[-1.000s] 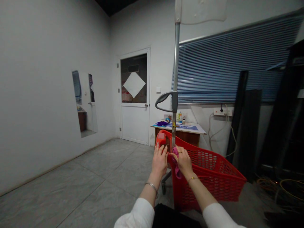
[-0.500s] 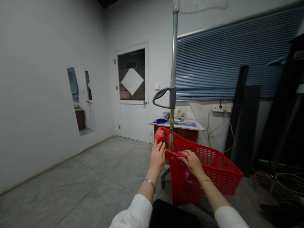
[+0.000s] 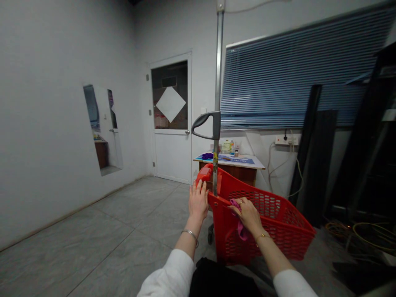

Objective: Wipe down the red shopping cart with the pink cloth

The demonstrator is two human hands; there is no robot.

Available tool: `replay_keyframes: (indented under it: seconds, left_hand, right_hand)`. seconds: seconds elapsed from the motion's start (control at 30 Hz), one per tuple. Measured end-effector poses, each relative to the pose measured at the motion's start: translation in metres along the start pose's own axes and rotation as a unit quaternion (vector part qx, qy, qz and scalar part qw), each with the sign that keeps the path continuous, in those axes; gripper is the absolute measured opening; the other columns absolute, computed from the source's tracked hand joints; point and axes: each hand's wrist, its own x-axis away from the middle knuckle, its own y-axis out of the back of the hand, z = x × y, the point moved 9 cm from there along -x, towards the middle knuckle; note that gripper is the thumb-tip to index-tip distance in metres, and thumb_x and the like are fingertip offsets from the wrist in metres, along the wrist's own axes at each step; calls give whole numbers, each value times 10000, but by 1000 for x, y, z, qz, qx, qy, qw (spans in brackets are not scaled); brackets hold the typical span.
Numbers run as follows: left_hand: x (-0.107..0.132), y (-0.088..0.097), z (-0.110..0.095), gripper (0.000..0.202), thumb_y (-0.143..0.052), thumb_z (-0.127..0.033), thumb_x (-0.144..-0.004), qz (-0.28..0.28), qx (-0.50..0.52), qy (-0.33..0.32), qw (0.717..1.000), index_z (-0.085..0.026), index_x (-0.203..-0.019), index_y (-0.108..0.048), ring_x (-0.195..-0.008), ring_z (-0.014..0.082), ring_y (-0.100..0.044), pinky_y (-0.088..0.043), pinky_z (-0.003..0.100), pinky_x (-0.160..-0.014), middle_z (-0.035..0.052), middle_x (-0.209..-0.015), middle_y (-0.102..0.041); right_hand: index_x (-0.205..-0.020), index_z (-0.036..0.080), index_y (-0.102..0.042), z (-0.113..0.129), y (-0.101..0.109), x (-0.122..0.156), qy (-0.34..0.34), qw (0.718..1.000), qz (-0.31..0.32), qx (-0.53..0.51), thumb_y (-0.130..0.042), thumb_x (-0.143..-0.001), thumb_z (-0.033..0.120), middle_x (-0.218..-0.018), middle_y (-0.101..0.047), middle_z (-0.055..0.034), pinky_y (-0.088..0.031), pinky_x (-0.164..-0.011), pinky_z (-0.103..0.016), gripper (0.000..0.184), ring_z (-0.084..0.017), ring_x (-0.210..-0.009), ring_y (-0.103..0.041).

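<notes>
A red plastic shopping cart [image 3: 262, 222] with perforated sides stands in front of me. My left hand [image 3: 198, 201] lies on its near left edge, fingers stretched out and slightly apart, just below the red handle [image 3: 204, 173]. Bunched in my right hand [image 3: 248, 214] is a pink cloth [image 3: 243, 232], pressed against the cart's upper rim; part of it hangs down the outer side. Between my hands and just beyond them, an upright metal pole [image 3: 218, 66] with a grey loop handle [image 3: 206, 125] rises by the cart.
A low table [image 3: 256, 162] behind the cart carries a purple cloth [image 3: 207, 156] and several bottles. Dark panels [image 3: 320, 161] lean at the right, with coiled cables [image 3: 374, 235] on the floor. A white door [image 3: 173, 154] and a wall mirror [image 3: 107, 132] are at the left.
The cart, pole and both hands appear a little further left in view. My left hand stays on the cart's edge, and my right hand still holds the pink cloth at the rim.
</notes>
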Motion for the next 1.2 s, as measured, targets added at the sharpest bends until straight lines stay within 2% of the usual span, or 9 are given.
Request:
replay_keyframes:
  seconds: [0.13, 0.23, 0.4, 0.53, 0.6, 0.73, 0.97, 1.1, 1.2]
  left_hand:
    - [11, 8, 12, 513, -367, -245, -997, -30, 1, 11, 999, -149, -1497, -305, -1459, 308, -209, -328, 559, -1137, 127, -1550, -333]
    - [24, 16, 3, 557, -364, -208, -991, -51, 1, -25, 998, -130, -1523, -218, -1477, 275, -142, -284, 523, -1174, 124, -1571, -283]
    - [34, 4, -32, 534, -382, -182, -978, 2, -2, -144, 990, -188, -1505, -290, -1479, 229, -144, -261, 469, -1200, 52, -1573, -292]
    - [32, -11, -33, 437, -375, -274, -1004, 34, -12, -137, 990, -202, -1432, -425, -1455, 226, -245, -306, 491, -1169, 50, -1508, -423]
    - [31, -15, -30, 411, -351, -298, -1016, 46, -11, -127, 991, -210, -1401, -466, -1439, 215, -288, -312, 498, -1161, 43, -1466, -483]
    - [32, -12, -27, 407, -327, -300, -1023, 57, 1, -130, 990, -228, -1399, -464, -1424, 197, -321, -300, 499, -1165, 28, -1450, -505]
    - [35, -6, -28, 395, -343, -269, -1012, 35, 16, -118, 992, -210, -1368, -506, -1413, 208, -345, -289, 494, -1174, 45, -1417, -541]
    - [38, -3, -31, 397, -352, -258, -1004, 6, 10, -86, 996, -145, -1336, -537, -1436, 247, -293, -281, 522, -1176, 88, -1416, -536]
    - [36, -2, -38, 407, -353, -239, -996, 4, 6, -109, 994, -122, -1347, -523, -1442, 258, -272, -305, 515, -1166, 105, -1465, -474]
  right_hand:
    - [-1090, 267, -636, 21, -4, 1, -8, 1000, -6, 20, -406, -926, 592, -1010, -592, -50, -406, -741, -270, 431, -177, -900, -539]
    - [-1104, 272, -634, 37, -7, 0, -8, 999, -13, 34, -443, -916, 584, -1013, -590, -53, -405, -727, -268, 411, -174, -888, -535]
    - [-1149, 262, -615, 57, -11, -1, 12, 998, -35, 47, -504, -916, 512, -1036, -594, -61, -416, -746, -266, 360, -175, -911, -534]
    - [-1182, 261, -598, 65, -11, 0, 18, 997, -41, 61, -527, -913, 476, -1068, -596, -63, -430, -752, -272, 352, -181, -918, -535]
    - [-1190, 260, -594, 67, -9, 1, 20, 997, -40, 66, -522, -912, 482, -1074, -594, -65, -435, -754, -274, 363, -182, -915, -534]
    - [-1203, 260, -591, 60, -5, 8, 32, 996, -40, 72, -507, -914, 496, -1072, -592, -64, -437, -760, -274, 382, -180, -912, -528]
    - [-1213, 259, -592, 36, 0, 31, 25, 994, -48, 92, -516, -913, 490, -1059, -591, -68, -417, -764, -280, 386, -178, -900, -517]
    - [-1205, 273, -593, 40, 0, 38, 10, 993, -52, 101, -521, -916, 480, -1064, -592, -65, -398, -762, -290, 362, -183, -911, -511]
    - [-1220, 290, -587, 46, 1, 41, 2, 993, -53, 107, -517, -920, 474, -1088, -595, -61, -386, -763, -298, 359, -190, -922, -507]
